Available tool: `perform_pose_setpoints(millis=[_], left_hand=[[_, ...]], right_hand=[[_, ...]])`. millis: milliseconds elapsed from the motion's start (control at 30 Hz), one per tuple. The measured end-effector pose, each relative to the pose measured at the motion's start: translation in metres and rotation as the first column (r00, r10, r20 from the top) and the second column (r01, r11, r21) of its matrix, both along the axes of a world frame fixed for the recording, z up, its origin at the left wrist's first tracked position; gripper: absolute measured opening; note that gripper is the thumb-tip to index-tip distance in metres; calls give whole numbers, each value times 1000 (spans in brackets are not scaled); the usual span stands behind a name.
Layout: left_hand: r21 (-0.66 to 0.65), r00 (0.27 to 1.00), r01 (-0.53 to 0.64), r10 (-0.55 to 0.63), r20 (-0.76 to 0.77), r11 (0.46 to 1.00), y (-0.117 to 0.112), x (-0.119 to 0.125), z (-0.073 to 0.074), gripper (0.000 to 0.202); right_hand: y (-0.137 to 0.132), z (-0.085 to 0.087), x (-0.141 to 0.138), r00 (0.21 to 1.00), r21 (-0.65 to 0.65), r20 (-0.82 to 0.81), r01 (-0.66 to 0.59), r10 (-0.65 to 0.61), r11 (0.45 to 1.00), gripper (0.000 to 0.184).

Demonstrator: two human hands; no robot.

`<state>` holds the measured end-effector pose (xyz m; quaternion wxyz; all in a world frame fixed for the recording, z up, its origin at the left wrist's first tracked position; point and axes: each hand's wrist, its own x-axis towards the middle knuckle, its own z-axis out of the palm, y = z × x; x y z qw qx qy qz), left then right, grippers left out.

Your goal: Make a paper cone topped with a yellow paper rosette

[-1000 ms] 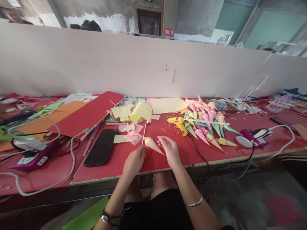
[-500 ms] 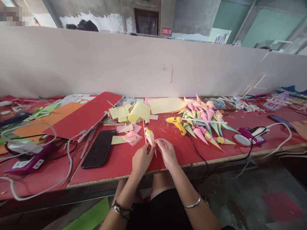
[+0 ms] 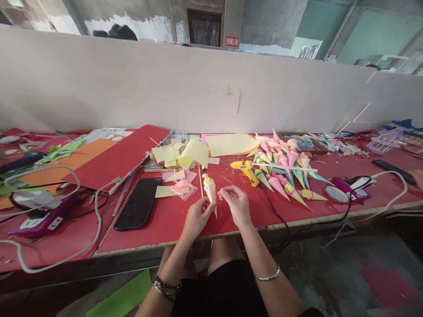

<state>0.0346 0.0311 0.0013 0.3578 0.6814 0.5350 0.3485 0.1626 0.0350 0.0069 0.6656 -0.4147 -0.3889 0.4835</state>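
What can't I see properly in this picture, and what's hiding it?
All in the head view:
Paper cone: the part behind the left hand's fingers is hidden by them.
Right hand: too small to tell whether its fingertips pinch anything.
Pile of cones: lower ones are hidden by those on top.
Another person's hand: cut off by the right edge.
Dark shape: its lower part is hidden by the partition.
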Motion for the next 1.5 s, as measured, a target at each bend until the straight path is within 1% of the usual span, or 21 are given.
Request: perform_pose_setpoints(millis=[100,167,300,367,500,600,700,767,833,933,1000,1133,1200,1333,1400,1500], left_hand=[[16,1000,-1,1,-14,1000,0,0,-2,31],[28,1000,1,-1,-17,1000,-1,1,-2,30],[31,1000,12,-12,-23,999,-3,1,0,28],[28,999,12,-11,-38,1000,-4,2,2,28],[22,997,11,-9,-79,1000,-6,2,3,28],[21,995,15,-13,-96,1000,-6,3,3,28],[22,994,9,-7,-112,1000,-6,3,2,29],[20,993,5,-2,-117,1000,-6,2,1,29],[14,993,2,-1,-120,1000,-6,2,1,29],[7,992,7,-6,-123,1000,-7,2,2,27],[11,992,9,-7,-124,1000,-7,2,3,26],[16,993,8,-6,-120,1000,-8,2,3,26],[9,993,10,-9,-122,1000,-8,2,3,26],[5,990,13,-12,-137,1000,-7,3,3,29],[11,990,17,-15,-142,1000,-7,3,3,30],[14,989,15,-12,-150,1000,-7,3,2,30]], right_hand=[[-1,1,0,999,-1,31,28,-28,1000,13],[-2,1,-1,999,-8,41,26,-25,1000,15],[-2,-1,-1,1000,-2,-7,27,-27,1000,24],[-2,-2,0,998,0,-4,62,-62,998,24],[0,-3,1,989,17,62,133,-134,991,22],[0,-2,1,993,32,46,110,-111,993,25],[-1,0,0,994,53,43,93,-96,994,24],[-2,2,-1,988,87,97,113,-121,990,20],[-3,3,-3,970,149,184,134,-160,980,15],[-3,4,-4,946,231,265,128,-189,965,11],[-2,3,-5,949,244,260,118,-182,963,12],[-2,1,-5,959,222,240,97,-151,970,15],[-3,1,-5,945,236,281,104,-170,966,15],[-5,5,-5,889,325,380,132,-257,936,12],[-5,6,-5,876,336,409,118,-257,935,10],[-5,5,-6,874,318,425,101,-237,943,10]])
